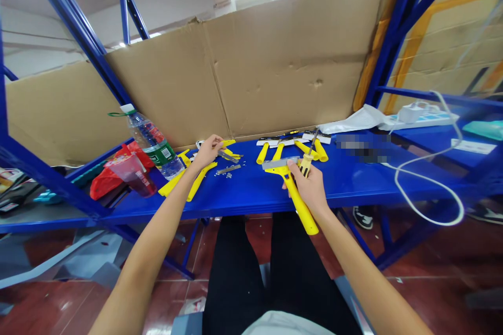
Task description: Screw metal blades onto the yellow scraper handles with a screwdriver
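Observation:
My right hand [310, 186] is closed around a yellow-handled scraper [301, 207], whose flat metal blade [279, 163] points left. The same hand also holds a screwdriver [305, 165] with a pale yellow handle, its shaft pointing up. Over on the left, my left hand [209, 152] is among loose parts, its fingers curled together; what they pinch is too small to make out. Beside it lie yellow scraper handles [201, 182] and a metal strip [228, 169]. Small screws [229, 175] are scattered near that strip.
Several scrapers with yellow handles [262, 153] lie in a row at the back. A water bottle [151, 141] and a red cup [137, 178] stand on the left. A white cable [424, 159] loops off the blue shelf's right side, below a power strip [422, 119]. Cardboard [291, 63] walls the back.

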A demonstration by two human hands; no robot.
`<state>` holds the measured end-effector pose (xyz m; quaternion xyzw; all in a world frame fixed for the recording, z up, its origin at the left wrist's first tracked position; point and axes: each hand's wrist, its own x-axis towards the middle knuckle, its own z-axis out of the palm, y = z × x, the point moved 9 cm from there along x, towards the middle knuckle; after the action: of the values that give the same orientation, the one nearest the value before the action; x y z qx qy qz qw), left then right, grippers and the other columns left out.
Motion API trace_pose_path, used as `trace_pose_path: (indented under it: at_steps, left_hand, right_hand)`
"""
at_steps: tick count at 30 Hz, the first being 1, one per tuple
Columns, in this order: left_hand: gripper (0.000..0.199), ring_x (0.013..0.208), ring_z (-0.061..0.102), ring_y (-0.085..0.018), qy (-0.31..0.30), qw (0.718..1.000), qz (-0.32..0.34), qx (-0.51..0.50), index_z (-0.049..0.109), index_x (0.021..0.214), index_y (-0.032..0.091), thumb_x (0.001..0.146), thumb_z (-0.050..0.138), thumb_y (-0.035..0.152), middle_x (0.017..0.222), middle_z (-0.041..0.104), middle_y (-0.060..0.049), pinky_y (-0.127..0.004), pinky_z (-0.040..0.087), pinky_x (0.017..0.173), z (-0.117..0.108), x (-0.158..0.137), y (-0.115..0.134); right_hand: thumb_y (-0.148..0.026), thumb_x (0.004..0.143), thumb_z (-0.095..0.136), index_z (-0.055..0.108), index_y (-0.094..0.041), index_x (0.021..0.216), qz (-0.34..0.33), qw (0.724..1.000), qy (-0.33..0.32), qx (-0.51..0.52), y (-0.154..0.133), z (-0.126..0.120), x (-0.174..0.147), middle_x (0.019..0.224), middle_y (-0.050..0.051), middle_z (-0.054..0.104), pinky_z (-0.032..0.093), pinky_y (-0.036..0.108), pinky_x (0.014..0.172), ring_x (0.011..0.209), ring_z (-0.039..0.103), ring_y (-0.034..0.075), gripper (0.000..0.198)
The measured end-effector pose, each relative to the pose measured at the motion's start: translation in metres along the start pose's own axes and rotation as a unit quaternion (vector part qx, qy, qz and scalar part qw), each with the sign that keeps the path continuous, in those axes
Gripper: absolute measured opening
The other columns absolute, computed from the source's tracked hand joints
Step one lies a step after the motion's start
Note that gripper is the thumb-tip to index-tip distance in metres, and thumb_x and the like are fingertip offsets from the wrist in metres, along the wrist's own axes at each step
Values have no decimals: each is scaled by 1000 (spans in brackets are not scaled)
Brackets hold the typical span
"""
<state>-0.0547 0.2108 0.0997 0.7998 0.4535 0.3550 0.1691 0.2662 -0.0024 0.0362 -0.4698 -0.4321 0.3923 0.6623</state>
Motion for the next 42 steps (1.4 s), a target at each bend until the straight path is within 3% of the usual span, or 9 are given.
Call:
trace_pose_path:
  at_steps: [6,9,14,18,22,24,27,31,42]
  left_hand:
    - [13,75,72,-22,25,1000,-10,-11,69,98,19,95,73,31,82,77,-5,-34,55,82,-2,-9,14]
    - [13,78,69,-22,46,999,-7,-23,75,93,18,89,78,30,87,79,-7,-35,55,83,-4,-15,21]
    - [42,81,70,-20,83,989,-9,-120,79,116,18,82,90,39,98,81,-6,-33,56,81,-4,-19,46]
    - [43,87,74,-18,45,912,-65,-402,79,109,17,77,99,36,101,80,-7,-33,60,88,21,-29,79]
    - [41,101,80,-24,-83,850,-63,-517,76,117,20,85,96,36,102,79,-7,-41,62,98,62,-49,132]
    - [46,98,81,-25,-124,857,-48,-497,75,125,20,87,94,36,105,78,-8,-41,63,96,77,-58,151]
    - [55,89,80,-21,-128,902,-6,-412,74,132,20,84,96,37,112,78,-8,-38,63,89,89,-64,166]
    - [40,81,73,-17,-118,951,46,-282,80,106,16,81,96,41,105,79,-8,-31,60,77,98,-65,178]
    - [24,90,75,-23,-59,974,109,-191,87,94,21,92,85,45,96,84,-7,-37,58,85,103,-66,195]
  right_hand:
    - [-71,89,81,62,-23,87,0,1000,-5,-8,6,2,2,57,2,72,48,26,36,37,62,18,52]
    - [-69,89,81,62,-22,87,5,1000,-1,-10,6,3,2,55,2,71,47,26,35,36,61,18,51]
    - [-68,88,82,64,-21,88,8,1000,-9,-14,5,5,2,55,3,70,48,25,35,36,61,18,51]
    - [-68,88,83,65,-20,91,9,1000,-15,-11,7,5,4,55,2,70,49,25,35,35,61,17,51]
    - [-66,83,90,66,-20,95,24,999,-16,14,14,4,7,64,3,74,55,27,35,40,67,20,53]
    - [-65,80,93,67,-20,98,29,999,-19,35,16,5,8,74,6,78,59,29,37,52,76,25,54]
    - [-62,78,95,71,-20,102,39,997,-25,58,19,6,10,85,8,81,63,31,39,68,84,31,55]
    - [-59,73,99,73,-19,100,55,996,-29,69,20,6,11,86,8,82,64,31,40,69,84,32,55]
    - [-54,74,101,73,-18,98,54,993,-42,91,26,6,14,87,8,81,63,30,40,68,84,30,52]
